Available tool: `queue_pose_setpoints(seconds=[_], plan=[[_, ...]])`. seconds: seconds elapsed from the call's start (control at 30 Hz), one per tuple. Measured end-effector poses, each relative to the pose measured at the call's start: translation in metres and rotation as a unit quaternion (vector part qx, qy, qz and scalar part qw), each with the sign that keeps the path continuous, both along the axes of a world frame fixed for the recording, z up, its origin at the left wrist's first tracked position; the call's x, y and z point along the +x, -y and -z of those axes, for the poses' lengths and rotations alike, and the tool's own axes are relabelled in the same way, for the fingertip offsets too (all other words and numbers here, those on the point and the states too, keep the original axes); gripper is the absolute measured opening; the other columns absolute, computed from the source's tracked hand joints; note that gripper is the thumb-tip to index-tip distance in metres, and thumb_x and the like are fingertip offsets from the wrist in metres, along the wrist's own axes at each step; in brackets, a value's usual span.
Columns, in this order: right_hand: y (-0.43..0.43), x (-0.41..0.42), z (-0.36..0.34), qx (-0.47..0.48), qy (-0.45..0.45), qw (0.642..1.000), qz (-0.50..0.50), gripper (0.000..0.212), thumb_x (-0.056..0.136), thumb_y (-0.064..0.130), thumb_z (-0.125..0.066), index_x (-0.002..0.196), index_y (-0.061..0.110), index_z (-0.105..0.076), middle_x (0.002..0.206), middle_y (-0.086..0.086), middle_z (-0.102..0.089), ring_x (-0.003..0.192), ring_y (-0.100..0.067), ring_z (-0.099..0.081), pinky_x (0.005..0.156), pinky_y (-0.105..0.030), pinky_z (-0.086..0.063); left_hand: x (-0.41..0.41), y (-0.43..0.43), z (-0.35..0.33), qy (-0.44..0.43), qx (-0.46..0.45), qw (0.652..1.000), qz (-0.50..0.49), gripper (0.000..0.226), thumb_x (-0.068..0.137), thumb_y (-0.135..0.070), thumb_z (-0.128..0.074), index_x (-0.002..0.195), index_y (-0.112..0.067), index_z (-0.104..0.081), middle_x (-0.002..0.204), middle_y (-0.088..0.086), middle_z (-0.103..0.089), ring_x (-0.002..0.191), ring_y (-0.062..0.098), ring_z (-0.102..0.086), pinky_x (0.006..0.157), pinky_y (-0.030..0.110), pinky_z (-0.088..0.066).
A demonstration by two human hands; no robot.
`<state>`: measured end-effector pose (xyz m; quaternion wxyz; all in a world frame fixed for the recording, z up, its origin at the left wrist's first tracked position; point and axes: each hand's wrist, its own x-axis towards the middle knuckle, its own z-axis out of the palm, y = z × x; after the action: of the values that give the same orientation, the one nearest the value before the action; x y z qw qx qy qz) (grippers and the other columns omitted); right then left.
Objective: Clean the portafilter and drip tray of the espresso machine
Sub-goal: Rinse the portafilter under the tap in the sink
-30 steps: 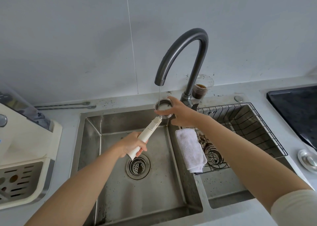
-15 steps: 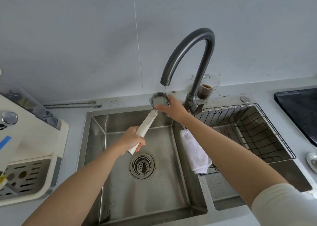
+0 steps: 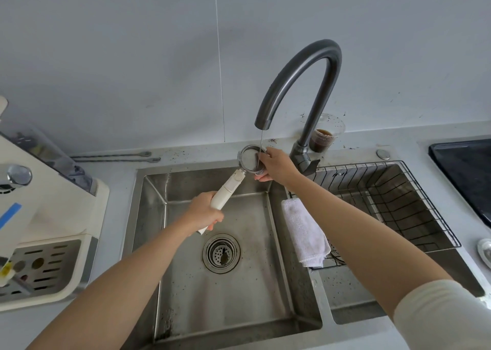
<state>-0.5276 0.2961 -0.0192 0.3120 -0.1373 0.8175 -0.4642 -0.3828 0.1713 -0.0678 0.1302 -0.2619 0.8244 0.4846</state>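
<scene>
Nearest, a cream sleeve point(image 3: 441, 315) was seen on the right arm, both forearms being stretched out over the left basin of a steel sink point(image 3: 148, 217). A round drain strainer point(image 3: 221, 253) was set in that basin's floor. At the left edge, on the table, the espresso machine point(image 3: 53, 203) was stood, with its slotted drip tray point(image 3: 39, 267) seated in its base. A white cloth point(image 3: 305, 233) was draped over the divider between the basins, against a black wire basket point(image 3: 398, 203) hung in the right basin. Above the drain, the cream handle of the portafilter point(image 3: 225, 193) was gripped by the left hand point(image 3: 204, 211), fingers wrapped round it. Its metal head was held tilted above the basin's back edge, and its right rim was clasped by the curled fingers of the right hand point(image 3: 276, 165). A thin stream of water was run into it from the dark faucet point(image 3: 300, 76). Beyond, a clear cup point(image 3: 322, 137) of dark liquid was stood behind the faucet's base, and two thin stirrers point(image 3: 114, 156) were laid by the wall.
</scene>
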Motion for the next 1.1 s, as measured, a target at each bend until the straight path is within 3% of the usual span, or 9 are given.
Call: queue_pose_setpoints(seconds=[0.1, 0.23, 0.3, 0.4, 0.53, 0.7, 0.83, 0.97, 1.1], plan=[[0.0037, 0.0031, 0.0016, 0.014, -0.009, 1.000, 0.009, 0.018, 0.092, -0.001, -0.031, 0.099, 0.005, -0.046, 0.085, -0.014, -0.058, 0.052, -0.017, -0.059, 0.056, -0.026, -0.057, 0.0000, -0.0028, 0.0014, 0.007, -0.032, 0.999, -0.010, 0.022, 0.070, 0.004, -0.058, 0.082, -0.012, -0.050, 0.062, 0.003, -0.050, 0.041, 0.017, -0.047, 0.044, 0.022, -0.038], [0.0064, 0.0046, 0.0050, 0.002, 0.022, 0.999, 0.026, 0.034, 0.084, -0.011, -0.036, 0.112, 0.004, -0.049, 0.094, -0.014, -0.058, 0.057, -0.021, -0.059, 0.076, -0.042, -0.057, -0.0005, -0.0021, -0.0002, 0.013, -0.078, 0.997, -0.011, 0.022, 0.069, 0.003, -0.059, 0.075, -0.016, -0.047, 0.065, 0.000, -0.051, 0.042, 0.017, -0.050, 0.042, 0.022, -0.038], [0.0064, 0.0052, 0.0045, -0.009, 0.033, 0.999, 0.036, 0.031, 0.084, -0.008, -0.045, 0.111, 0.006, -0.049, 0.087, -0.010, -0.058, 0.058, -0.021, -0.058, 0.076, -0.039, -0.056, -0.0012, -0.0007, -0.0019, 0.011, -0.086, 0.996, -0.007, 0.022, 0.069, 0.003, -0.058, 0.073, -0.015, -0.046, 0.065, 0.000, -0.050, 0.042, 0.018, -0.050, 0.041, 0.023, -0.038], [0.0062, 0.0046, 0.0017, -0.024, 0.038, 0.998, 0.043, 0.019, 0.084, -0.002, -0.057, 0.097, 0.008, -0.047, 0.077, -0.007, -0.055, 0.053, -0.021, -0.055, 0.063, -0.031, -0.057, -0.0001, -0.0009, -0.0040, 0.014, -0.069, 0.998, -0.001, 0.025, 0.070, 0.004, -0.058, 0.071, -0.017, -0.045, 0.065, 0.000, -0.050, 0.041, 0.017, -0.049, 0.042, 0.022, -0.038], [0.0046, -0.0005, 0.0023, -0.016, 0.027, 0.999, 0.036, 0.019, 0.092, 0.003, -0.051, 0.076, 0.012, -0.044, 0.068, -0.008, -0.054, 0.040, -0.017, -0.055, 0.049, -0.028, -0.055, 0.0031, -0.0013, -0.0047, 0.018, 0.007, 1.000, 0.004, 0.025, 0.071, 0.006, -0.058, 0.074, -0.016, -0.047, 0.058, 0.004, -0.049, 0.037, 0.016, -0.044, 0.042, 0.021, -0.037], [0.0053, -0.0007, 0.0057, 0.022, -0.010, 0.998, 0.061, 0.012, 0.096, 0.019, -0.045, 0.090, 0.008, -0.043, 0.070, -0.007, -0.052, 0.026, -0.011, -0.052, 0.036, -0.024, -0.050, 0.0029, -0.0064, -0.0045, 0.021, 0.019, 1.000, 0.012, 0.027, 0.071, 0.007, -0.058, 0.069, -0.016, -0.044, 0.055, 0.004, -0.048, 0.031, 0.011, -0.042, 0.039, 0.019, -0.037], [0.0029, 0.0009, 0.0062, 0.044, -0.022, 0.998, 0.047, 0.029, 0.085, 0.028, -0.064, 0.093, 0.009, -0.044, 0.077, -0.012, -0.057, 0.043, -0.020, -0.055, 0.041, -0.024, -0.050, 0.0034, -0.0078, -0.0035, 0.024, 0.024, 0.999, 0.018, 0.025, 0.070, 0.007, -0.058, 0.071, -0.014, -0.045, 0.055, 0.005, -0.048, 0.035, 0.014, -0.043, 0.041, 0.020, -0.038], [-0.0004, 0.0008, 0.0014, 0.037, 0.030, 0.999, 0.016, 0.033, 0.079, 0.013, -0.071, 0.097, 0.010, -0.044, 0.081, -0.010, -0.055, 0.047, -0.020, -0.056, 0.044, -0.021, -0.052, 0.0059, -0.0031, -0.0041, 0.029, 0.029, 0.999, 0.023, 0.025, 0.070, 0.007, -0.058, 0.071, -0.015, -0.045, 0.057, 0.006, -0.048, 0.036, 0.015, -0.043, 0.042, 0.020, -0.039], [-0.0019, -0.0032, 0.0006, 0.020, 0.072, 0.997, 0.002, 0.020, 0.087, -0.004, -0.055, 0.104, 0.005, -0.049, 0.089, -0.017, -0.062, 0.039, -0.013, -0.063, 0.053, -0.027, -0.057, 0.0072, -0.0004, -0.0046, 0.032, 0.029, 0.999, 0.021, 0.027, 0.072, 0.007, -0.059, 0.070, -0.016, -0.045, 0.056, 0.005, -0.048, 0.034, 0.012, -0.042, 0.042, 0.020, -0.038]])
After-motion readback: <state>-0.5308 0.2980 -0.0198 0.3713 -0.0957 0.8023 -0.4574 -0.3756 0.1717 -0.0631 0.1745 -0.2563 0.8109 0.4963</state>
